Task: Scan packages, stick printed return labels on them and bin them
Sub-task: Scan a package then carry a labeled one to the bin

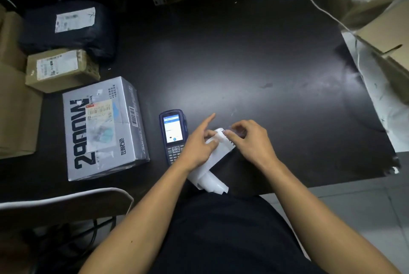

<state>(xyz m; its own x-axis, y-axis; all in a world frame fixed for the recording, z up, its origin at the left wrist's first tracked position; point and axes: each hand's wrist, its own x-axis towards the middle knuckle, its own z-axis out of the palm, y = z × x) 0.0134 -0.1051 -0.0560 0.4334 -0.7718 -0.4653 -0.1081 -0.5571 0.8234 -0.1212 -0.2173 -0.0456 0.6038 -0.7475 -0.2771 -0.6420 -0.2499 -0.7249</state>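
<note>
Left hand (pixel 200 143): it holds the white paper strip (pixel 213 158) with thumb and curled fingers, first finger sticking out, so the strip does not slip.
Right hand (pixel 247 138): it pinches the top end of the strip, most likely to peel a sticker off.
Paper strip: it is just right of the scanner (pixel 173 135), its loose end curling down over the counter (pixel 243 63) edge.
Scanner: it lies flat on the counter, screen lit and facing up, easy to grab.
Grey box (pixel 104 127): it sits just left of the scanner, label up, likely waiting for its sticker.
Other packages: a brown box (pixel 62 70) and a black bag (pixel 68 27) wait farther left and behind the scanner.
</note>
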